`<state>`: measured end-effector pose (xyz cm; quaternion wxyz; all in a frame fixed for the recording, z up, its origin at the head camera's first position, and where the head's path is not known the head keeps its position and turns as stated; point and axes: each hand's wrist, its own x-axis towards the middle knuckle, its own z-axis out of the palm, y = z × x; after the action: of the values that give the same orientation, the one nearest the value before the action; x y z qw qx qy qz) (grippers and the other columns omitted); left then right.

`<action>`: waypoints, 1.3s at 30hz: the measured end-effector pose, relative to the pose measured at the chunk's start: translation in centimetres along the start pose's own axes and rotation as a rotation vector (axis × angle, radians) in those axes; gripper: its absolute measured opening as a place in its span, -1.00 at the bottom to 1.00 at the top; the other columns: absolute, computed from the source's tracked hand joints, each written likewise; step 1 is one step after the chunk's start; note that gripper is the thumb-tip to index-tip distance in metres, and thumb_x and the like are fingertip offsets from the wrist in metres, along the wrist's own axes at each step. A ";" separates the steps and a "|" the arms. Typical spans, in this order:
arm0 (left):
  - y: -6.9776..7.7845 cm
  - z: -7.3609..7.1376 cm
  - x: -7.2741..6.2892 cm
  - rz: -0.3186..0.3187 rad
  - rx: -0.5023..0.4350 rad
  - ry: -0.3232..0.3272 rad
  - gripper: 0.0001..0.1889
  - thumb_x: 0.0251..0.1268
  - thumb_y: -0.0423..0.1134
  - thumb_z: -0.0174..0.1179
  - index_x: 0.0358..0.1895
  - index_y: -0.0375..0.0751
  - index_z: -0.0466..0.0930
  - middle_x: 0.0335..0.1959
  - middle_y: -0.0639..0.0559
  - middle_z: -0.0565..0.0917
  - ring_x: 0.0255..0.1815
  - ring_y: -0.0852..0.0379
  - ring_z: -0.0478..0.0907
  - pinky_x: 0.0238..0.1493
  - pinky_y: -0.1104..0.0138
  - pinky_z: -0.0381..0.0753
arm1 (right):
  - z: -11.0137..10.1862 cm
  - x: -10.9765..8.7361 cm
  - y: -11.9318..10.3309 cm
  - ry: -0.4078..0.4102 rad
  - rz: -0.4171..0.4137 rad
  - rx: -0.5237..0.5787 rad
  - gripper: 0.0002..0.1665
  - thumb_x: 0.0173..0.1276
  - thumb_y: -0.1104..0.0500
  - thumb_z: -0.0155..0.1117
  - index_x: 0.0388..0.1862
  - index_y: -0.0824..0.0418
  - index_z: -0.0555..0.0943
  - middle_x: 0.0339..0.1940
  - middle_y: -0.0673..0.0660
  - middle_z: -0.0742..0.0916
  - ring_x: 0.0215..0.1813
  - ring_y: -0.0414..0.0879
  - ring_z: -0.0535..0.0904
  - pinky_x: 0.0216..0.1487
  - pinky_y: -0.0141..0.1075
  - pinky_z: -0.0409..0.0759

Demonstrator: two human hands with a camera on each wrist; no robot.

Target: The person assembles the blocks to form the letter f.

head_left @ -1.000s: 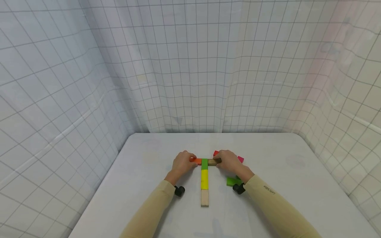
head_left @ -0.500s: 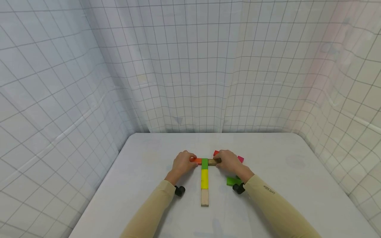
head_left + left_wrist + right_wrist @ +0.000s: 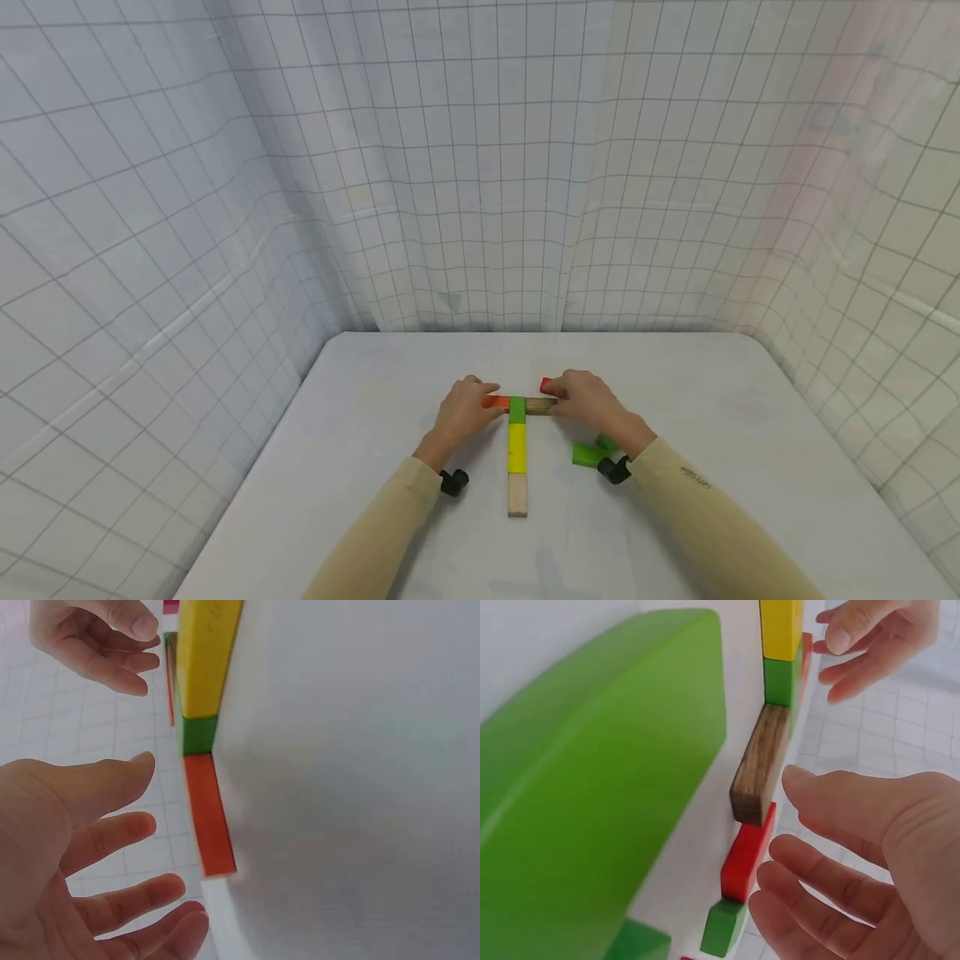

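Several wooden blocks form a T on the white table. Its stem is a pale wood block (image 3: 517, 495), a yellow block (image 3: 517, 448) and a green block (image 3: 517, 410). An orange block (image 3: 210, 817) extends left from the green one, and a dark brown wood block (image 3: 759, 765) extends right. My left hand (image 3: 459, 410) hovers around the orange block's outer end, thumb and fingers spread apart from it in the left wrist view. Beside the brown block is my right hand (image 3: 592, 400), its fingers loosely bent with nothing between them.
Behind the right hand lies a red block (image 3: 748, 862), with a small green block (image 3: 724, 928) by its end. Another green block (image 3: 588, 455) rests near the right wrist, looming large in the right wrist view. A white gridded curtain (image 3: 495, 208) surrounds the table (image 3: 375, 367).
Both hands have let go of the blocks they were pinching, the left the orange one and the right the brown one. The right hand has shifted slightly right. The T keeps its shape.
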<state>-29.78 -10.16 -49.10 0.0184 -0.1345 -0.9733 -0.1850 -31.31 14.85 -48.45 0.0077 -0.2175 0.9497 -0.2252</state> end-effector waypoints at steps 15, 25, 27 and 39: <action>1.3 -0.3 -2.6 0.122 -0.050 -0.131 -0.41 0.35 0.02 0.32 0.41 0.00 0.50 0.40 -0.24 0.38 0.33 -0.17 0.41 0.29 -0.02 0.45 | -2.2 -3.2 0.7 -0.022 0.035 0.043 -0.59 0.27 0.13 0.51 0.10 0.18 0.73 -0.12 0.04 0.75 -0.09 -0.05 0.61 -0.09 -0.13 0.63; 0.4 -0.2 -3.8 0.188 -0.021 -0.250 -0.25 0.32 0.21 0.28 0.53 0.09 0.32 0.58 -0.20 0.13 0.60 -0.21 -0.05 0.50 -0.18 -0.04 | -1.4 -6.0 0.3 -0.107 0.039 0.110 -0.63 0.28 0.14 0.49 0.07 0.13 0.75 -0.25 -0.08 0.71 -0.17 -0.16 0.58 -0.18 -0.25 0.61; 0.3 -0.1 -3.8 0.207 -0.031 -0.261 -0.23 0.31 0.24 0.27 0.53 0.08 0.32 0.59 -0.19 0.10 0.61 -0.21 -0.09 0.49 -0.24 -0.10 | -1.4 -6.5 0.3 -0.116 0.041 0.115 -0.63 0.27 0.14 0.50 0.07 0.13 0.75 -0.25 -0.08 0.72 -0.17 -0.16 0.59 -0.18 -0.27 0.60; 0.4 0.1 -3.3 0.220 0.033 -0.302 0.01 -0.01 0.44 0.37 0.54 0.13 0.30 0.60 -0.13 0.09 0.60 -0.14 -0.04 0.45 -0.32 -0.14 | -1.0 -8.3 0.9 -0.143 -0.001 0.167 -0.59 0.15 0.19 0.59 0.01 0.20 0.77 -0.25 -0.13 0.74 -0.24 -0.18 0.57 -0.25 -0.32 0.60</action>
<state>-26.48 -10.60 -49.30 -0.1055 -0.2662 -0.9473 -0.1435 -24.30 19.49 -48.67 0.0932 -0.2321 0.9246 -0.2874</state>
